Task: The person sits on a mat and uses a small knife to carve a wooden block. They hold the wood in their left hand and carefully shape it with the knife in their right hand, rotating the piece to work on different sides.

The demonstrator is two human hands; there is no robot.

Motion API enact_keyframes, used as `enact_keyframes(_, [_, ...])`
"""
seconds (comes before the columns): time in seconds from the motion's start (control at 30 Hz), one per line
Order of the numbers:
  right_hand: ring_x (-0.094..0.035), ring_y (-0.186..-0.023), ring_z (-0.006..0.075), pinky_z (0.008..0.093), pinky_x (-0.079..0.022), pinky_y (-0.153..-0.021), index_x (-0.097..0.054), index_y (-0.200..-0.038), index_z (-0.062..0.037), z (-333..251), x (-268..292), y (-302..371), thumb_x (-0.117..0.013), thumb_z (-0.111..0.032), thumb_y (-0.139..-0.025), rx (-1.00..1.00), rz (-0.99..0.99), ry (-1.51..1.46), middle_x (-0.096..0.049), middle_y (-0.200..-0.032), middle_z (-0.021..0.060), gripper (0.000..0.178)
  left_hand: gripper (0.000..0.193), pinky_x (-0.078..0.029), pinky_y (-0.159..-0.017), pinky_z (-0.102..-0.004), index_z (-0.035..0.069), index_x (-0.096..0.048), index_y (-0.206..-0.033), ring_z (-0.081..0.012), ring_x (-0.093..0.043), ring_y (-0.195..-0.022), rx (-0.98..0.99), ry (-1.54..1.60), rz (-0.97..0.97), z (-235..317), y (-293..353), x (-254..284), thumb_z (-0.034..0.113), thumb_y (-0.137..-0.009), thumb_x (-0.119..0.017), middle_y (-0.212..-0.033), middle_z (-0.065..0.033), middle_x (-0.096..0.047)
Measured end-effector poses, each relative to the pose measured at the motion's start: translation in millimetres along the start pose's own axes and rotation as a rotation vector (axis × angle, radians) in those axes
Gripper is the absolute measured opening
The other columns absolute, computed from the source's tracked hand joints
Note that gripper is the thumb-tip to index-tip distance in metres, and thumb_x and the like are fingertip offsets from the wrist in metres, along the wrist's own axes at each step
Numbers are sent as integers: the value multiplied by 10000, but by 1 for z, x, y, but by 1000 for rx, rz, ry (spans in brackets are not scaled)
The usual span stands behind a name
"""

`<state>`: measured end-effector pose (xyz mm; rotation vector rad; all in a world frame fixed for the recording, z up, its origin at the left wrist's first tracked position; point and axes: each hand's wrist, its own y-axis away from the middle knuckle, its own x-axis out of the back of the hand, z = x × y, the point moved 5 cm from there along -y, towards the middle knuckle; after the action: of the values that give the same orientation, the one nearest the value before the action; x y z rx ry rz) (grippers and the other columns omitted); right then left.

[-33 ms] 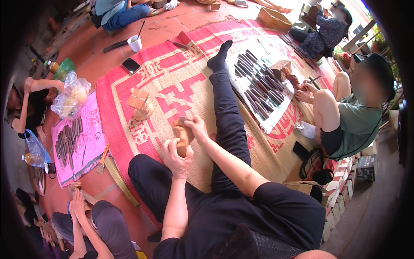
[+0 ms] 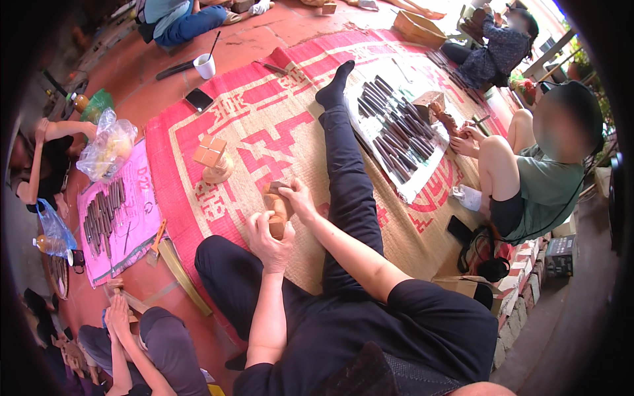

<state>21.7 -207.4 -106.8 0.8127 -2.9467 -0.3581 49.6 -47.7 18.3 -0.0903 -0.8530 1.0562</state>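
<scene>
A carved light-brown wooden piece point(image 2: 280, 208) with a flat-ended block base is held above the mat, between my bent left leg and my stretched right leg. My left hand point(image 2: 271, 239) wraps round its near end, fingers curled over the base. At the far end, my right hand point(image 2: 298, 199) pinches a small flat grey-brown piece point(image 2: 277, 187) against the wood; it looks like folded sandpaper, but I cannot tell for certain. Beyond them, a turned wooden piece with a square block top point(image 2: 210, 152) stands on the red and straw-coloured mat point(image 2: 264, 125).
Dark carving tools point(image 2: 396, 129) lie in rows on a white cloth to the right; more tools point(image 2: 104, 214) rest on a pink sheet at left. A phone point(image 2: 199, 99), a white cup point(image 2: 205, 66) and a brush point(image 2: 157, 243) lie around. Several people sit close by.
The small grey-brown piece in my right hand has shifted slightly along the top of the wood. My left hand keeps its hold, and the view has moved very little.
</scene>
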Motion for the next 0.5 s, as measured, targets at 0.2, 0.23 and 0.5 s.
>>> enact_keyframes(0.2, [-654, -849, 313, 403, -480, -751, -573, -838, 12, 1, 22, -24, -648, -282, -798, -25, 287, 263, -659, -858, 235, 305, 369, -462, -832, -448, 72, -567, -985, -327, -546, -941, -71, -41, -20, 12, 2, -3, 225, -686, -719, -984, -121, -507])
enact_keyframes(0.23, [-658, -845, 285, 397, -482, -725, -561, -807, 8, 7, 29, -29, -653, -258, -797, -79, 280, 162, -667, -853, 201, 282, 368, -460, -836, -447, 73, -568, -985, -328, -546, -942, -76, -33, -24, 15, 2, -3, 225, -686, -719, -984, -121, -507])
enact_keyframes(0.5, [-637, -838, 248, 358, -485, -761, -627, -882, -23, -6, -2, 7, -709, -311, -773, 58, -39, 123, -671, -861, 152, 318, 360, -482, -801, -450, 54, -560, -990, -332, -548, -923, -25, -23, 14, 4, -2, 2, 223, -710, -711, -978, -135, -506])
